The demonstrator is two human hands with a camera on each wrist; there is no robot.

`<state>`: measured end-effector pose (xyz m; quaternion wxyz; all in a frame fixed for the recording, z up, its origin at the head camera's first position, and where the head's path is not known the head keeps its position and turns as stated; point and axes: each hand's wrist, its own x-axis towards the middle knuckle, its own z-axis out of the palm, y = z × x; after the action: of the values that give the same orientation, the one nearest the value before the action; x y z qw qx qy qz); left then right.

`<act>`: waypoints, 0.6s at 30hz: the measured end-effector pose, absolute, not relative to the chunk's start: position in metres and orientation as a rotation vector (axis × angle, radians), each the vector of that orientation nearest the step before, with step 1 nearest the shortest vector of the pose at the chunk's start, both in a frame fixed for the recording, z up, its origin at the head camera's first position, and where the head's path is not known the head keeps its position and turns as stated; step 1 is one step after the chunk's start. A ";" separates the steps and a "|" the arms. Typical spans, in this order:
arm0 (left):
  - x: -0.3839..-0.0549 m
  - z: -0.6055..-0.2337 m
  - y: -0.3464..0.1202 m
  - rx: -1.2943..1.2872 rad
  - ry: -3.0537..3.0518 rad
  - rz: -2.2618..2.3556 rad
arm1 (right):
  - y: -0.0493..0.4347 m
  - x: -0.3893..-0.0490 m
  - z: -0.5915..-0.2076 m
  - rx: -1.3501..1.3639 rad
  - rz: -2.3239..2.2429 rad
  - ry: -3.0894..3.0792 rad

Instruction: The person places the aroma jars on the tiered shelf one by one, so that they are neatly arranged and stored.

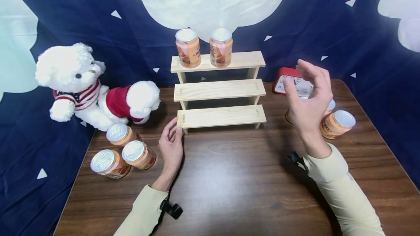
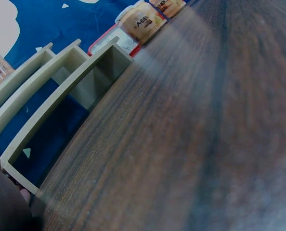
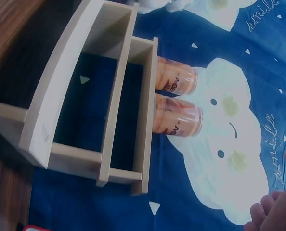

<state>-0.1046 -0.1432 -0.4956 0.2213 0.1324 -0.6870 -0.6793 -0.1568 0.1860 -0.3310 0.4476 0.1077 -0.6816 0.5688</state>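
Note:
A light wooden three-step display rack (image 1: 220, 116) stands at the back middle of the table. My left hand (image 1: 171, 145) holds the left end of its lowest step, thumb at the front corner; in the left wrist view the hand (image 2: 6, 202) is dark beside that end. Two orange-labelled jars with pale lids, a left jar (image 1: 188, 48) and a right jar (image 1: 221, 47), stand on the top step. My right hand (image 1: 311, 101) is raised at the right, fingers and thumb spread in a loose C around nothing, overlapping the jars behind it.
Three similar jars (image 1: 139, 154) cluster at the left, near a white teddy bear (image 1: 115, 101) in red clothes. More jars (image 1: 338, 124) stand at the right, partly hidden by my hand, before a red square clock (image 1: 279, 85). A dark blue cloud-patterned cloth (image 1: 131, 46) hangs behind.

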 end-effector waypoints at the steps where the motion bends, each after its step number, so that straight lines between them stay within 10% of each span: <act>1: -0.105 -0.495 -0.144 0.369 -1.903 -1.880 | 0.187 -0.155 -0.331 0.266 1.408 -1.687; 18: -0.105 -0.494 -0.144 0.380 -1.912 -1.876 | 0.220 -0.119 -0.348 0.172 1.305 -1.744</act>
<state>-0.1046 -0.1436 -0.4944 0.2164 0.1370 -0.6901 -0.6769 -0.1194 0.2204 -0.3480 0.4605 0.0697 -0.7085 0.5303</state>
